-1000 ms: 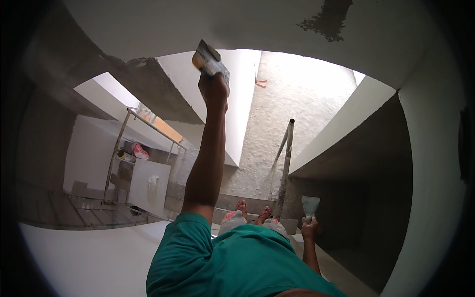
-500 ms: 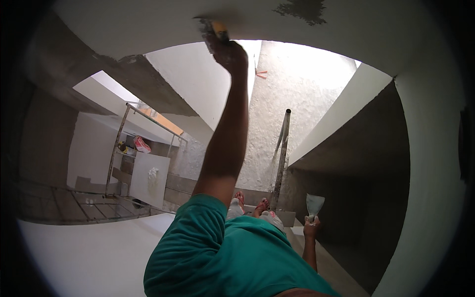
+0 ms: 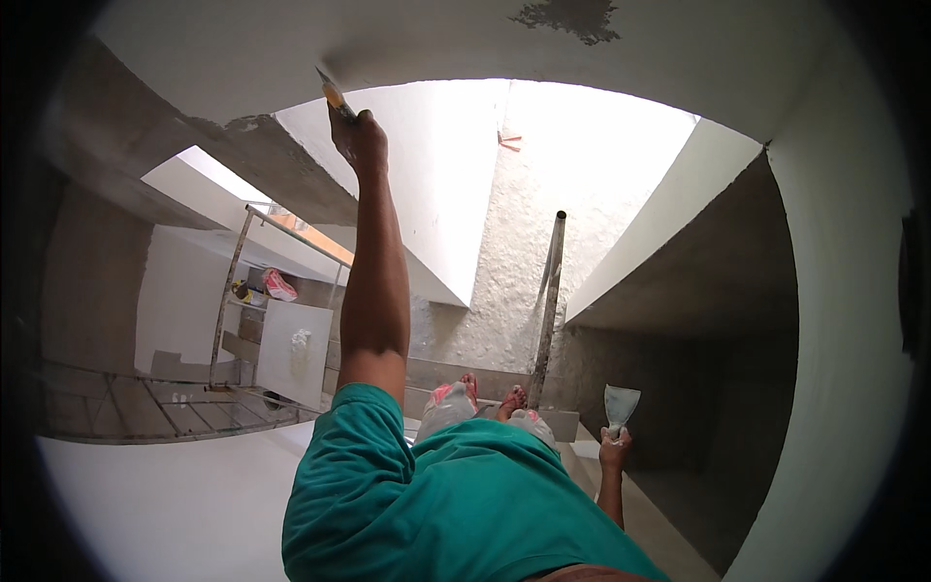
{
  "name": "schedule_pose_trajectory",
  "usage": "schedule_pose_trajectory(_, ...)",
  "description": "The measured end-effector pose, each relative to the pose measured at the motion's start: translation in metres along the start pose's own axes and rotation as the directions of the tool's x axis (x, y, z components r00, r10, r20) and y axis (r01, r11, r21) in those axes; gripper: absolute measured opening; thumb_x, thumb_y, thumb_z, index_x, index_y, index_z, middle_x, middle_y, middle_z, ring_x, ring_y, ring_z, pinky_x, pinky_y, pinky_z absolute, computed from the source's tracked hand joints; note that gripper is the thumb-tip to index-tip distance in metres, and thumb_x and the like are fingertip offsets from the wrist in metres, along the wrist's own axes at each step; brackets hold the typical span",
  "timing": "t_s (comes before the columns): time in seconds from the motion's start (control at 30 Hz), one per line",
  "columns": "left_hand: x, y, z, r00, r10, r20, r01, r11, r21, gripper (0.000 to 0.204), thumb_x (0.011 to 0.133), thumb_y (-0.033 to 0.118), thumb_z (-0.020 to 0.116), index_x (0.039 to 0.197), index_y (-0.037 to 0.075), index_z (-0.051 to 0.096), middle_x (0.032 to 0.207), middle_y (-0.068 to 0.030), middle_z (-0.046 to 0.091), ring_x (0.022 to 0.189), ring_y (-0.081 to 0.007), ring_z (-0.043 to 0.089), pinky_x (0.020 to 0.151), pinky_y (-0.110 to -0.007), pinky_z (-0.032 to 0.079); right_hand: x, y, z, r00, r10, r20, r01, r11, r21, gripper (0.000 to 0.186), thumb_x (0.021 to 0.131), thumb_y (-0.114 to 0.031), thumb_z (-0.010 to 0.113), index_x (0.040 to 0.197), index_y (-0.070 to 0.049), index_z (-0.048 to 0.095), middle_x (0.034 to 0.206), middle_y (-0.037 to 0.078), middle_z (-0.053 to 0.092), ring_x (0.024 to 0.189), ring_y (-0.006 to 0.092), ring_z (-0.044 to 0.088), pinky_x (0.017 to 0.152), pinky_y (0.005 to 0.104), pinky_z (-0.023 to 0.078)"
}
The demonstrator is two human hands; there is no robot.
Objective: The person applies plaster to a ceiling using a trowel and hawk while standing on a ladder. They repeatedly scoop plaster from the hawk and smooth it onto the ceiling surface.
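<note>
My left hand point(image 3: 361, 141) is raised at the end of an outstretched arm, closed around a putty knife point(image 3: 333, 94) with a yellowish part near its blade. The blade is seen nearly edge-on, its tip at the white plastered surface point(image 3: 417, 44) overhead; whether it touches cannot be told. Lower down at the right, my right hand point(image 3: 614, 448) grips a wide putty knife point(image 3: 622, 407) by its handle, the pale, smeared blade pointing up. White residue shows on the right fingers. A dark, ragged patch point(image 3: 567, 17) marks the white surface right of the left hand.
My feet point(image 3: 512, 400) stand on planks point(image 3: 538, 425) beside an upright metal pole point(image 3: 550, 301). At the left, a metal scaffold frame point(image 3: 228, 291) stands by a white board point(image 3: 293, 354) bearing white paste. A red-and-white bag point(image 3: 279, 285) lies behind it. Rough floor point(image 3: 514, 233) shows far below.
My left hand has swept left along the white surface with its putty knife, which now appears more edge-on. My right hand and its putty knife have barely shifted.
</note>
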State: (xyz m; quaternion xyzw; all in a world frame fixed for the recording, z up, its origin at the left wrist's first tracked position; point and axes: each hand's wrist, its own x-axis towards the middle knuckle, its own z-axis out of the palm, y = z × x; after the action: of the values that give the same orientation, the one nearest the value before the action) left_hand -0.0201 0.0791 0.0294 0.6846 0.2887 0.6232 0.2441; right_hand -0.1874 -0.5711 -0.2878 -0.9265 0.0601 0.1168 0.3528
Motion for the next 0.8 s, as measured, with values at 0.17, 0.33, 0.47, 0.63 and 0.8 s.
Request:
schedule_pose_trajectory(0.17, -0.001, 0.010, 0.011, 0.999, 0.026, 0.029, -0.023, 0.997, -0.068, 0.048, 0.075, 0.001, 0.051, 0.122, -0.010, 0.047, 0.110, -0.0257, 0.060, 0.095, -0.0378, 0.059, 0.091, -0.038, 0.045, 0.005, 0.016, 0.001, 0.999, -0.033, -0.021, 0.033, 0.999, -0.007, 0.024, 0.076, -0.010, 0.072, 0.087, 0.006, 0.058, 0.084, 0.027, 0.064, 0.083, 0.0429, 0.064, 0.070, 0.0445, 0.048)
schedule_pose_trajectory(0.33, -0.025, 0.045, 0.030, 0.994, -0.034, 0.102, 0.041, 0.997, -0.065, 0.052, 0.074, 0.002, 0.052, 0.124, -0.010, 0.048, 0.110, -0.0253, 0.061, 0.093, -0.0351, 0.060, 0.090, -0.033, 0.045, -0.003, 0.011, -0.007, 0.999, 0.038, 0.009, -0.039, 0.997, 0.072, 0.024, 0.075, -0.009, 0.073, 0.086, 0.006, 0.058, 0.079, 0.026, 0.062, 0.079, 0.0446, 0.062, 0.070, 0.0444, 0.048)
schedule_pose_trajectory(0.47, -0.068, 0.092, 0.064, 0.992, 0.112, 0.054, -0.106, 0.988, -0.113, 0.067, 0.073, -0.003, 0.047, 0.139, -0.002, 0.039, 0.123, -0.0288, 0.057, 0.107, -0.0400, 0.060, 0.096, -0.041, 0.047, -0.008, 0.023, -0.006, 0.994, 0.101, 0.029, -0.103, 0.993, 0.056, 0.024, 0.075, -0.010, 0.073, 0.085, 0.005, 0.058, 0.077, 0.024, 0.062, 0.077, 0.0448, 0.062, 0.069, 0.0450, 0.048)
schedule_pose_trajectory(0.63, -0.153, 0.143, 0.145, 0.994, 0.112, 0.008, -0.112, 0.984, 0.135, 0.070, 0.080, 0.008, 0.054, 0.145, 0.000, 0.030, 0.140, -0.0242, 0.044, 0.127, -0.0367, 0.047, 0.102, -0.047, 0.042, -0.007, 0.035, 0.000, 0.991, 0.028, -0.132, -0.021, 0.998, 0.051, 0.023, 0.075, -0.010, 0.073, 0.081, 0.005, 0.056, 0.077, 0.025, 0.062, 0.076, 0.0446, 0.061, 0.068, 0.0470, 0.047)
schedule_pose_trajectory(0.8, -0.226, 0.226, 0.157, 0.950, -0.085, 0.300, 0.094, 0.995, -0.016, 0.073, 0.081, 0.003, 0.052, 0.149, 0.008, 0.026, 0.154, -0.0188, 0.027, 0.138, -0.0476, 0.025, 0.108, -0.066, 0.016, -0.010, 0.014, -0.020, 0.991, 0.103, -0.085, -0.096, 0.992, 0.082, 0.023, 0.075, -0.010, 0.073, 0.080, 0.005, 0.056, 0.079, 0.025, 0.062, 0.078, 0.0446, 0.061, 0.068, 0.0472, 0.046)
